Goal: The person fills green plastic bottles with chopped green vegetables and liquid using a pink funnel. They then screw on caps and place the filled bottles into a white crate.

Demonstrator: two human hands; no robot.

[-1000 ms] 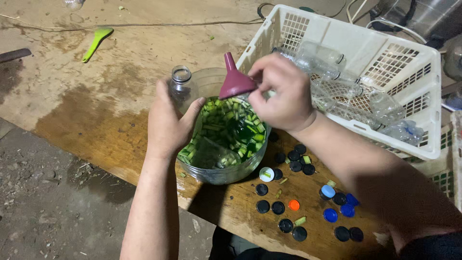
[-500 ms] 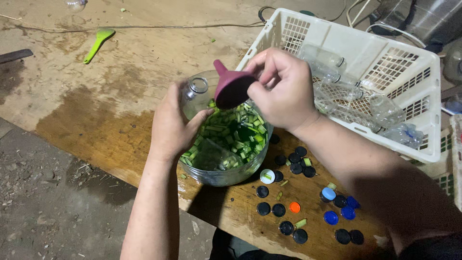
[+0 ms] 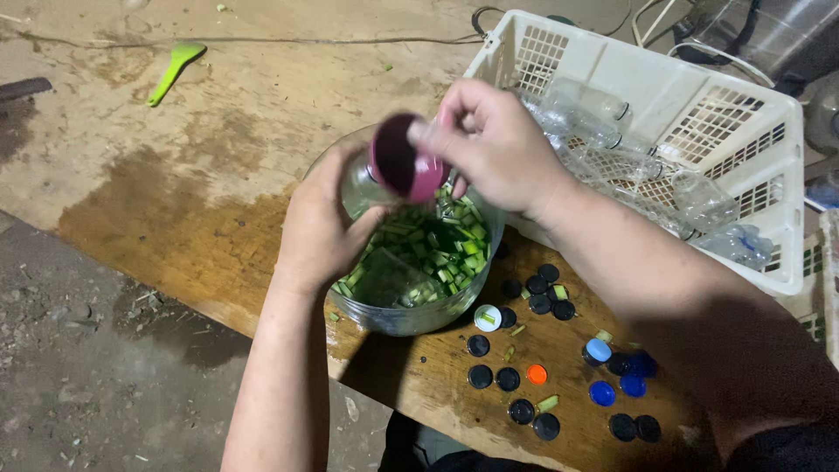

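Note:
My left hand (image 3: 319, 229) grips a clear plastic bottle (image 3: 361, 188), tilted over a metal bowl (image 3: 411, 316) filled with chopped green vegetable pieces (image 3: 437, 253). My right hand (image 3: 494, 144) pinches a magenta funnel (image 3: 404, 166) by its rim, its wide mouth facing me and its spout at the bottle's mouth. Both hands hover just above the bowl near the wooden table's front edge.
A white slatted plastic crate (image 3: 699, 114) with empty clear bottles (image 3: 603, 131) stands at the right. Several bottle caps (image 3: 533, 376), black, blue, white and orange, lie scattered in front of the bowl. A green plastic spatula (image 3: 175, 70) lies far left. Wet stain on wooden table (image 3: 201, 218).
The funnel has swung from upright, spout up, to tilted with its mouth facing me, now at the bottle's neck. The bottle has tipped further over the bowl.

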